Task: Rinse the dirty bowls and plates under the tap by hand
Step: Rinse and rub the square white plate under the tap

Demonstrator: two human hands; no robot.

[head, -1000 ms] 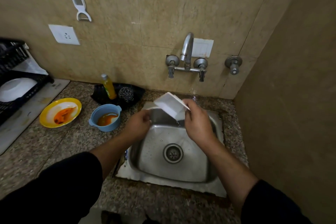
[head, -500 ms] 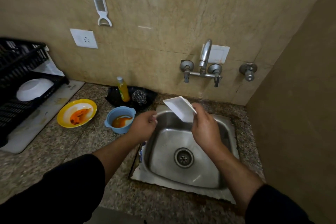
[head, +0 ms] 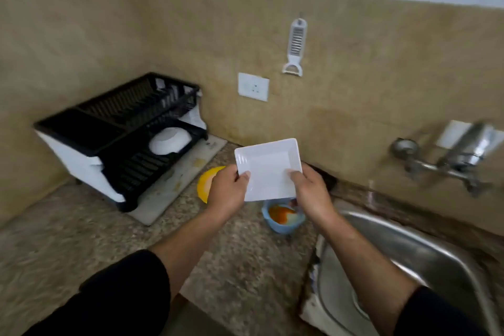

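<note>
Both hands grasp one white rectangular plate [head: 268,169]. The left hand [head: 227,194] pinches its left edge and the right hand [head: 311,194] its lower right corner. Each thumb lies on the upper face, and the fingers curl out of sight underneath. The plate is held in the air with its face tilted toward the camera, above the counter and left of the sink [head: 409,254]. Its face looks clean and white.

Beneath it runs a speckled granite counter [head: 109,240], which meets beige tiled walls [head: 381,76] at a corner on the left. The steel sink is set into the counter at the lower right, and above it a wall-mounted tap [head: 461,155] shows only as a blur. A white socket plate [head: 253,86] sits on the back wall, and a white peeler [head: 295,46] hangs above it.

A small blue bowl [head: 283,219] stands on the counter just below the plate, beside the sink's left rim, and holds orange sauce residue. A yellow plate [head: 204,183] lies behind the left hand, which covers most of it. Further left, a black two-tier dish rack [head: 122,128] with white sides stands on a pale mat [head: 174,188]. A white bowl [head: 170,140] rests upside down on its lower tier
</note>
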